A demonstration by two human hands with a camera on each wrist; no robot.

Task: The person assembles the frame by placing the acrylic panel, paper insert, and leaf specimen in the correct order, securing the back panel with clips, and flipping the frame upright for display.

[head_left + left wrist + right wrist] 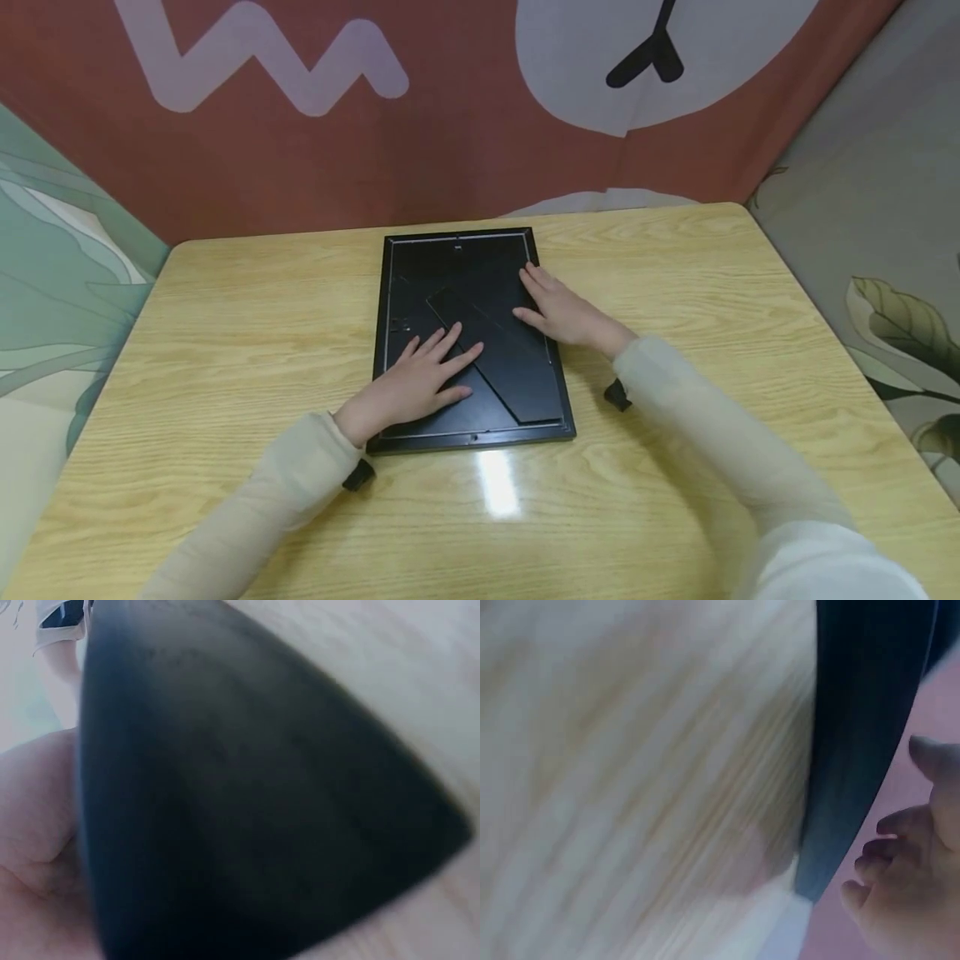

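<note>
A black picture frame [420, 267] lies back side up on the wooden table, its long sides running away from me. Its stand leg [517, 375] lies slantwise across the backing board, flat or nearly so. My left hand [412, 383] rests on the lower left of the backing with fingers spread, its fingertips over the stand's edge. On the upper right side, my right hand [558, 308] lies across the frame's border with straight fingers on the board. In the left wrist view the frame's dark edge [262, 780] fills most of the picture; the right wrist view shows another edge [855, 750].
The pale wooden table [262, 317] spreads out around the frame. Behind it hangs a red-brown cloth [450, 150] with white shapes, and patterned cloths stand at both sides. Small black wrist pieces [618, 396] hang below both sleeves.
</note>
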